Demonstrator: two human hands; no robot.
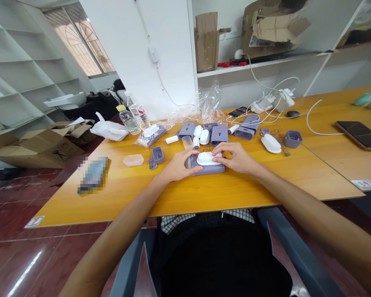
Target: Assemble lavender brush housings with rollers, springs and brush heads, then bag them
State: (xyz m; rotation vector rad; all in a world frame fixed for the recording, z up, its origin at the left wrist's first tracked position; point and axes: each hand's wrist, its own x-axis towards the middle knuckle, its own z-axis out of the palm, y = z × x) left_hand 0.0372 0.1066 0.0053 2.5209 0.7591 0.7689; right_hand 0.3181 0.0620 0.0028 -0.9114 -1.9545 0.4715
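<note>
A white oval brush head (206,158) with its bristles up lies on a purple perforated case (208,170) near the table's front. My left hand (179,167) is closed around the case's left end, thumb at the front and fingers behind. At the brush's right end, my right hand (236,157) has thumb and forefinger pinched on it. Just behind are a white bristled brush head (204,136), a small white cylinder (196,142) and purple housings (219,135). The undersides of brush and case are hidden.
To the left are a clear tray (133,160), a purple cup (158,154) and a blurred-out item (94,175). On the right lie a white oval part (271,143), springs (278,138), another purple cup (293,139) and a phone (361,134). Bottles (129,120) stand behind.
</note>
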